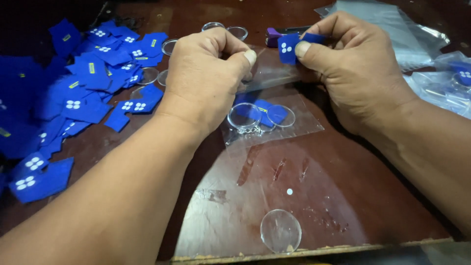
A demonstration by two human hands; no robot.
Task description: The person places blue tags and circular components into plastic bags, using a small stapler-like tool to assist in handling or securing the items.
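Above the dark wooden table (373,206): clear plastic bag (267,73), mouth pinched by our left hand (208,73); blue fabric tag (288,47), nipped between thumb and fingers of our right hand (351,68), at the bag's mouth. We advise holding the opening wide and sliding the tag in flat.

A clear plastic bag (274,115) lay centrally; blue labels (93,83) were piled left of it, more clear bags (392,34) right.
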